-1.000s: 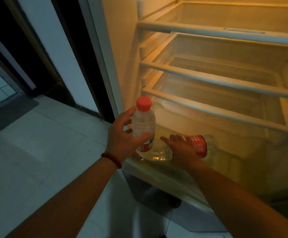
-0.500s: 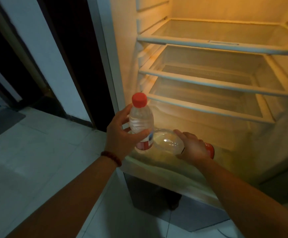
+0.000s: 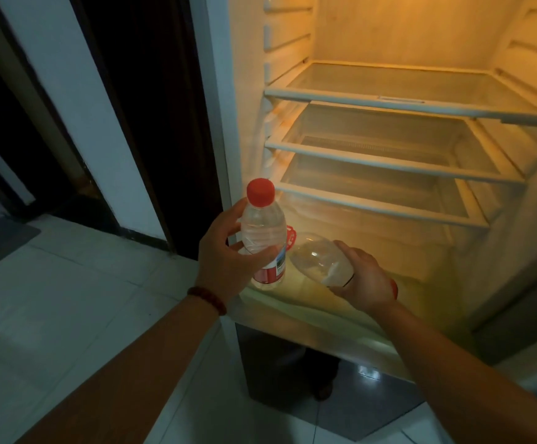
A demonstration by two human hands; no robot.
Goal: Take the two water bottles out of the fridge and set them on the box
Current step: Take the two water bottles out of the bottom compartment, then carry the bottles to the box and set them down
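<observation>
The fingers (image 3: pixel 227 219) and thumb of the left hand (image 3: pixel 222 267) are wrapped round a clear plastic water bottle with red cap (image 3: pixel 264 232), upright at the front edge of the open, lit fridge (image 3: pixel 248 107). The right hand (image 3: pixel 365 278) grasps a second clear bottle (image 3: pixel 317 257) lying sideways low inside; its red cap is half hidden behind the first, its label under the palm.

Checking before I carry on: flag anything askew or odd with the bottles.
The bottle in the right hand is held sideways, cap toward the upright bottle in the left hand. No spill or damage shows.
</observation>
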